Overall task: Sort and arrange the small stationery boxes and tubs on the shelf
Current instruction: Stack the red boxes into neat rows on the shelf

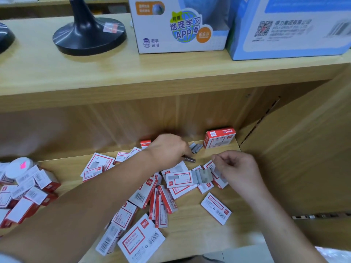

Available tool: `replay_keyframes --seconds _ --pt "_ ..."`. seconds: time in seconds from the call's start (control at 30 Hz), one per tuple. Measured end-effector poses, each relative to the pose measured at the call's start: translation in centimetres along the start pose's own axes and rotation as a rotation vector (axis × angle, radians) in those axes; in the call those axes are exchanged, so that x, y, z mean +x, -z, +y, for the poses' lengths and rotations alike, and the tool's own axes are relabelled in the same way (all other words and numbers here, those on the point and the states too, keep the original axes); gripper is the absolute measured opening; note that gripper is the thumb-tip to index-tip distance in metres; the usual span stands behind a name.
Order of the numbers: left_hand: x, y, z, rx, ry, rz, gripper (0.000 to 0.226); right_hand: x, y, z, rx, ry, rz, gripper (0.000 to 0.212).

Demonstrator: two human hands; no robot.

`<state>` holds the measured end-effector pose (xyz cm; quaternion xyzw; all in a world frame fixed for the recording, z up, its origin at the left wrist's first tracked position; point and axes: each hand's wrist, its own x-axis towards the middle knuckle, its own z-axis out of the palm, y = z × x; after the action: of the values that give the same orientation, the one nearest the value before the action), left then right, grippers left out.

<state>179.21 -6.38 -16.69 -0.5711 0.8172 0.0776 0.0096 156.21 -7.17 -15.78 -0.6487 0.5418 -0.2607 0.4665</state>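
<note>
**Figure. Staple boxes on the lower shelf point(190, 234), head view.**

Red-and-white staple boxes point(141, 238) lie scattered flat and overlapping across the middle of the shelf board.

**Hands.** The left hand point(167, 150) reaches to the back, its fingers curled down on a dark staple strip point(189, 158) that juts out beneath them. The right hand point(237, 168) hovers just beside an open box point(179, 179). Its thumb and forefinger tips are drawn together, but it cannot be told whether they pinch anything.

**Handling (judged).**
- Each box is thin card around steel, so it is probably dense for its size and stiff along the faces, but weak at the end flaps.
- The safest hold is across the two long sides with the flaps kept shut; the open box, with grey staples pushed out of its end, shows how easily the contents slide free.
- Strips are likely brittle at their glue lines and are best lifted by their flat sides.

**Counts.**
- Central heap: roughly twenty boxes; overlap prevents an exact figure.
- One upright box point(219, 137) stands at the back right, with a small cluster of loose staples point(195, 148) just beside it.
- A side pile point(34, 188) at the left edge holds about ten more boxes.
- One white-lidded tub point(19, 166) with a pink sticker rests on that pile.
</note>
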Motion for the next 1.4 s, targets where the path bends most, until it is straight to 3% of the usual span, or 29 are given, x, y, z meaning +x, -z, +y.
replay_keyframes --seconds 0.17,0.33,0.43,0.5,0.63,0.73,0.8,0.9,0.97,1.17,1.4 --pt "0.0 -0.5 0.1 0.098 -0.022 0.002 0.035 -0.1 0.2 -0.9 0.004 -0.042 -0.023 0.024" --pt "-0.5 0.1 0.2 0.017 -0.001 0.051 0.024 0.1 0.2 -1.2 0.014 -0.018 -0.028 0.022" --pt "-1.6 1.1 1.1 -0.203 0.057 0.176 0.015 0.1 0.1 -1.7 0.113 0.01 -0.074 0.008" --pt "-2.7 1.5 2.0 -0.429 0.101 0.241 0.01 -0.1 0.0 -1.9 0.174 -0.004 -0.135 0.018" --pt "-4.4 1.8 4.1 -0.796 0.245 0.223 0.006 -0.9 -0.4 -2.2 0.366 0.032 -0.129 0.018" --pt "-4.9 1.9 4.9 -0.923 0.279 0.254 0.006 -1.4 -0.8 -2.4 0.443 0.057 -0.103 0.022" --pt "-5.3 1.7 5.0 -0.863 0.283 0.265 0.011 -1.4 -1.0 -2.3 0.398 0.047 -0.073 0.018" --pt "-6.9 0.3 4.6 -0.449 0.277 0.255 0.035 -1.0 -0.6 -1.8 0.204 0.013 -0.058 0.011" --pt "-7.9 -0.9 4.6 -0.294 0.252 0.261 0.042 -0.8 -0.5 -1.7 0.102 -0.011 -0.112 0.01" --pt "-8.6 -2.9 4.6 -0.369 0.257 0.309 0.045 -0.6 -1.8 -1.8 -0.317 -0.026 -0.173 0.012" --pt "-8.8 -3.4 4.8 -0.415 0.296 0.356 0.042 -1.1 -3.1 -1.2 -0.344 -0.007 -0.129 0.01"
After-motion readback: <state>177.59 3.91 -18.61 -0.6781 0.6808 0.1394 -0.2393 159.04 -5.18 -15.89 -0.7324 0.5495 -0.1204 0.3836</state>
